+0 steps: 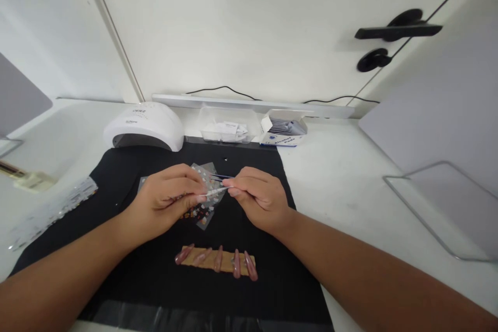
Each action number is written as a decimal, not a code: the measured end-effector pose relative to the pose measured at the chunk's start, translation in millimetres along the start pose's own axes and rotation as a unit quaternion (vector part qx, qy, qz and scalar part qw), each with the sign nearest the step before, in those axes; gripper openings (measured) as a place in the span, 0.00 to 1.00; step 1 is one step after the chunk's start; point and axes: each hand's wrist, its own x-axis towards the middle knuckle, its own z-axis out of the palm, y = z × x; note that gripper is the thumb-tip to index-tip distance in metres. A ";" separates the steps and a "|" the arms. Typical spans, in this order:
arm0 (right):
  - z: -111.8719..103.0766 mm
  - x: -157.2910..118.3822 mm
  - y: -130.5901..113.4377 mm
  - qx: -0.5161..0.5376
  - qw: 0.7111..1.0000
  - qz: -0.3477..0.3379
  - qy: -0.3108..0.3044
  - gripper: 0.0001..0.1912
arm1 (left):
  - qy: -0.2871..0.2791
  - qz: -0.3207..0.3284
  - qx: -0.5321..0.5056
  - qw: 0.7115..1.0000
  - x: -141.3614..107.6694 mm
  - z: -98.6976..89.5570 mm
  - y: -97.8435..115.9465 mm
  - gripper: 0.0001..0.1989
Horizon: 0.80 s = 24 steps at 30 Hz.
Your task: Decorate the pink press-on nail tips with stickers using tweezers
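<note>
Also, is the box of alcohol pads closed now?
No, the box stands open, with its pads showing inside.

Mat (272,259): black. Backing strip (208,259): tan. False nails (218,259): mauve-pink. Tabletop (330,176): white. Lamp (155,119): white. Door handle (400,31): black.

Beyond the fingers (190,187), to their left, a white domed plastic lamp (144,120) is set. Straight ahead of them, white packets (232,129) are held in a clear rectangular plastic tray (207,115); right of that, an open white-and-blue cardboard box (287,140) is placed. Farther off, a black lever handle (399,32) is mounted on a white door (252,26).
</note>
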 end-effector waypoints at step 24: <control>0.8 1.2 -2.3 -0.007 1.000 -0.009 -0.007 0.06 | -0.005 0.022 0.059 0.998 -3.4 -3.1 3.5 0.05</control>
